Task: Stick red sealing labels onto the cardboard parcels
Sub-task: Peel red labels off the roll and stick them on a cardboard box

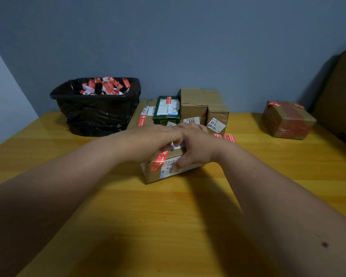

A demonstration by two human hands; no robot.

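A small cardboard parcel (169, 172) with a white shipping label sits in the middle of the yellow table. A red sealing label (159, 159) runs over its top left edge and down its front. My left hand (150, 141) lies flat on the top of the parcel, pressing on the red label. My right hand (196, 147) rests on the parcel's right side, thumb on its front face. The hands hide most of the parcel's top. Behind my right hand lie red label rolls (227, 137).
A black bin (96, 108) lined with a bag and holding several red and white label scraps stands at the back left. Several parcels (194, 106) cluster at the back centre. A parcel with red tape (288, 119) sits back right, beside a large brown box (342, 92).
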